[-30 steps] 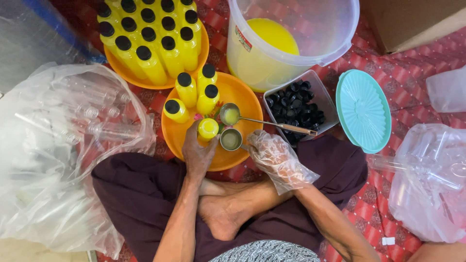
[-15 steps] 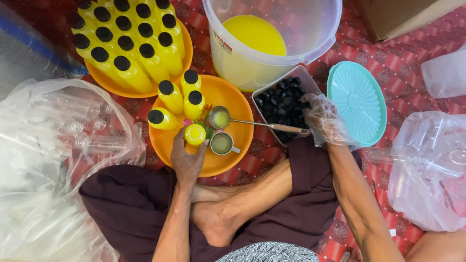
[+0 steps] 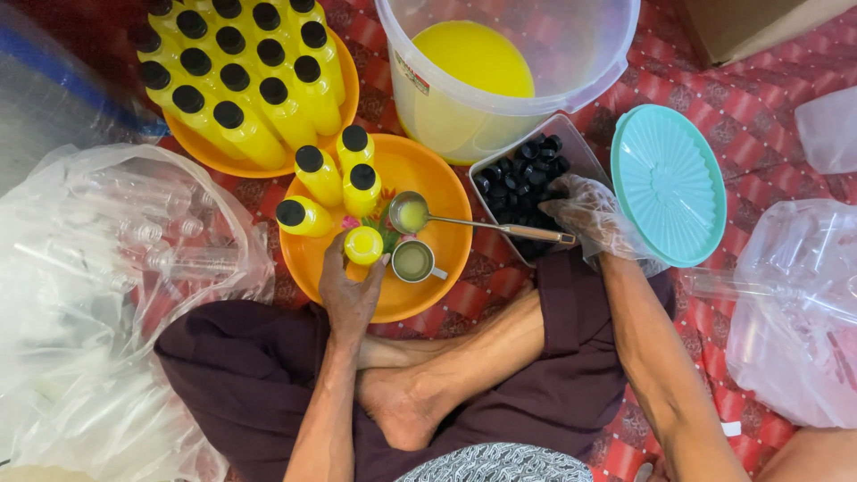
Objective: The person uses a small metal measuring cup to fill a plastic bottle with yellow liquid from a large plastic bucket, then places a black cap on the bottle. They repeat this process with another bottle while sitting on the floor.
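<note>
The person sits cross-legged on a red checked cloth (image 3: 768,107), and the near orange tray (image 3: 428,178) in front of the knees is the handy landmark. The left hand (image 3: 350,290) is wrapped round an uncapped bottle (image 3: 363,246) of yellow liquid standing on that tray at its near side, fingers closed about its lower part. Just right of the bottle on the tray sits a small metal cup (image 3: 412,261), and beyond it lies a long-handled ladle (image 3: 464,221), its bowl on the tray and its handle reaching out over the right edge. Three capped yellow bottles (image 3: 326,183) stand at the tray's far left. To the right of the tray is a clear tub of black caps (image 3: 527,183); the right hand (image 3: 591,219), in a thin plastic glove, rests in its near right corner, fingers curled among the caps, though I cannot tell whether it has one pinched. Right of the tub lies a turquoise lid (image 3: 669,183). Beyond the tray stand a clear bucket (image 3: 509,62) of yellow liquid and a second orange tray (image 3: 344,103) crowded with capped bottles. Left of the tray slumps a clear bag of empty bottles (image 3: 116,268).
</note>
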